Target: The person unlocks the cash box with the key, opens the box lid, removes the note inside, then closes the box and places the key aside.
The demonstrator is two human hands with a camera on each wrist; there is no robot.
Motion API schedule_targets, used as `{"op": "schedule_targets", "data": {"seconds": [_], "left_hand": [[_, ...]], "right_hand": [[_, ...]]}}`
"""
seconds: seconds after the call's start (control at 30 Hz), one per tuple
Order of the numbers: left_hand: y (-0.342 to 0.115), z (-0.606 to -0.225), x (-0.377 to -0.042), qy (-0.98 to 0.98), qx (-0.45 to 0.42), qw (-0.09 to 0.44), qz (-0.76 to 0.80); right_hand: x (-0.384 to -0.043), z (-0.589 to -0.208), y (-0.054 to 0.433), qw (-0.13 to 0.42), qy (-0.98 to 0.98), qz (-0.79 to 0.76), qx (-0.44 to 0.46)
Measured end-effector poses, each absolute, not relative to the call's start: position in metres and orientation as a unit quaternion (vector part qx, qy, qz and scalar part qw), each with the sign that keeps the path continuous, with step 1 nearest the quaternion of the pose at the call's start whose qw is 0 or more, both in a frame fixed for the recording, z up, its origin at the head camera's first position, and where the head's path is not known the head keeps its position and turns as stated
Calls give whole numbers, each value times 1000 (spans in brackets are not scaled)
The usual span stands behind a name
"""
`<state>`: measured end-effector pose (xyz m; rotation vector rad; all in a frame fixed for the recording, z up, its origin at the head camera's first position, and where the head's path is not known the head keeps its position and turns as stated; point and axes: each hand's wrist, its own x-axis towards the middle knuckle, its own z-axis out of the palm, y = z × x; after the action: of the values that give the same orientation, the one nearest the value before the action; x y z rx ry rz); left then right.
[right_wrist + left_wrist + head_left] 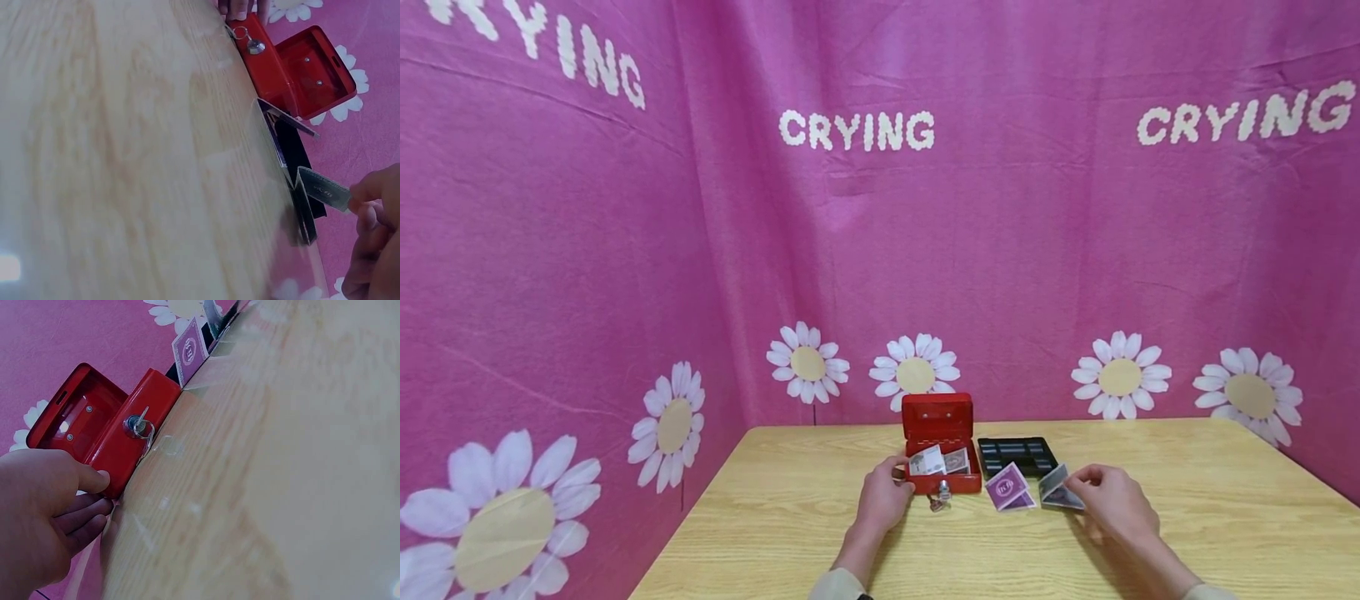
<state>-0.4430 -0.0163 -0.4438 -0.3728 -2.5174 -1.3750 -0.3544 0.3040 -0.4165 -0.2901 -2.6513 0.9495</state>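
A small red cash box (943, 483) stands on the table with its lid (937, 417) raised. Pale folded banknotes (927, 460) lie inside it. My left hand (886, 492) grips the box's left front corner, thumb on the front and fingers at the side. A key on a ring (144, 428) sits in the lock at the box's front. My right hand (1112, 500) pinches the upper edge of a grey-green folded banknote (325, 189) between thumb and fingertips; its lower fold rests on the table. A purple folded banknote (1009, 487) stands between the box and that note.
Behind the folded notes lies a black compartment tray (1017, 454), right of the cash box. The light wooden table (775, 517) ends at a pink curtain (865, 250) printed with daisies and lettering. Another curtain side closes off the left.
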Motion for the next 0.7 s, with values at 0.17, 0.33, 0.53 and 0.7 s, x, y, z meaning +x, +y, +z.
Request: {"op": "schedule_targets", "data": {"seconds": [0.17,0.33,0.53,0.7], "left_hand": [[-16,-446,-444,-864,-128,126,-470],[-15,-445,-443,-862,-128,128,-473],[-15,-446,-443,-863,-125,131,-472],[-16,-446,-443,-862,-127,128,-474]], "right_hand": [[-355,-420,307,157,-924,333,-102],[-356,-423,311,154,-922,337,-111],[-356,-423,310,156,-923,337,-106],[-356,-421,307,165,-922,336,-99]]}}
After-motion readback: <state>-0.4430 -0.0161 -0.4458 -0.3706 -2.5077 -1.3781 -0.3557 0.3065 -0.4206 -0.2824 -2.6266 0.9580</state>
